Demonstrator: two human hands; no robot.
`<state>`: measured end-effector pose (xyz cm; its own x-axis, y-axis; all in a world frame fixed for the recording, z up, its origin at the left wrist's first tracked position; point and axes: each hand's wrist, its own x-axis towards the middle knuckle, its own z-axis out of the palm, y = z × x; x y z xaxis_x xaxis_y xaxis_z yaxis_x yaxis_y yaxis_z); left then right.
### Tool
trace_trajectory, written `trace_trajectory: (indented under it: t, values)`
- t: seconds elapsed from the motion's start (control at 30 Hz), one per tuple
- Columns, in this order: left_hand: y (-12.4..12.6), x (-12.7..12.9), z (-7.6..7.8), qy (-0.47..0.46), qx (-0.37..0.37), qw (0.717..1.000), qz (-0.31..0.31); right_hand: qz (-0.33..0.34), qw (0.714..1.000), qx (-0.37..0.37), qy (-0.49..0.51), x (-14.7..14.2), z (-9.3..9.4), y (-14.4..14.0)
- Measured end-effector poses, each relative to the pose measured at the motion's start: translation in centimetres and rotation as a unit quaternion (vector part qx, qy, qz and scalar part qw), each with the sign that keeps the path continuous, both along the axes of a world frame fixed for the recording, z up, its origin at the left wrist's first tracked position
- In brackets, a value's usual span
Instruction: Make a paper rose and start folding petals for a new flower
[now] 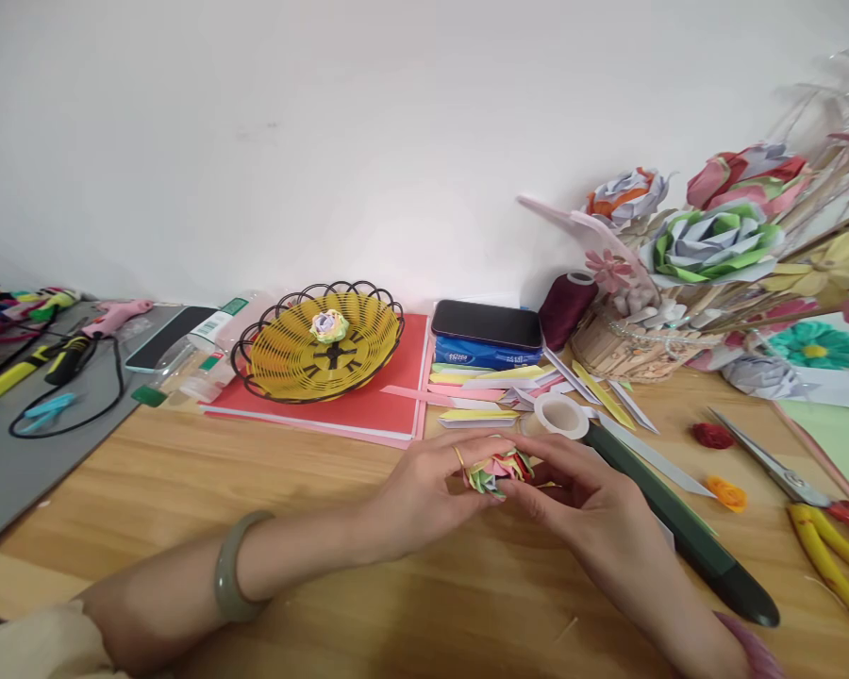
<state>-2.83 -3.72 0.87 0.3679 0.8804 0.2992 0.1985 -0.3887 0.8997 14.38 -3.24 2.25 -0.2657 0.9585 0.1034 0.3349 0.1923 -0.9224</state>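
A small multicoloured paper flower (499, 471), with pink, green, yellow and red petals, is held above the wooden table between both hands. My left hand (424, 486), with a ring and a bracelet on that arm, closes around its left side. On the other side, the thumb and fingers of my right hand (587, 495) press against the petals. Its underside is hidden by the fingers. Just beyond my right hand lie a roll of tape (560, 415) and a long dark green tool (679, 528), its kind unclear.
A yellow woven basket (275, 363) holding another paper flower (329, 325) rests on red paper (396, 415). Folded paper strips (477, 417) lie behind my hands. Scissors (792, 481) sit at right, near a flower-filled basket (608, 344). A pink glue gun (117, 316) is at left.
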Motion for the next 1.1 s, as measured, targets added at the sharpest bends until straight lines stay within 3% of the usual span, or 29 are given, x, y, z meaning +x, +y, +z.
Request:
trace_trajectory:
  t: [0.43, 0.53, 0.7, 0.93, 1.1]
  values:
    - [0.0, 0.5, -0.2, -0.035, -0.049, 0.998, 0.004, -0.013, 0.995, 0.059, -0.073, -0.4, -0.3, -0.3]
    - [0.1, 0.4, -0.5, -0.029, -0.069, 0.997, 0.019, -0.013, 0.997, 0.025, -0.065, -0.1, -0.3, -0.1]
    - [0.2, -0.5, -0.9, 0.038, -0.107, 0.993, 0.030, 0.061, 0.991, -0.061, -0.105, 1.2, -0.7, 0.1]
    - [0.5, -2.4, -0.3, 0.206, -0.012, 0.977, -0.059, 0.072, 0.973, 0.032, -0.219, 2.8, -1.1, 0.0]
    - [0.3, -3.9, -0.1, 0.194, -0.037, 0.980, -0.008, 0.103, 0.963, 0.064, -0.240, 3.2, -0.9, -0.1]
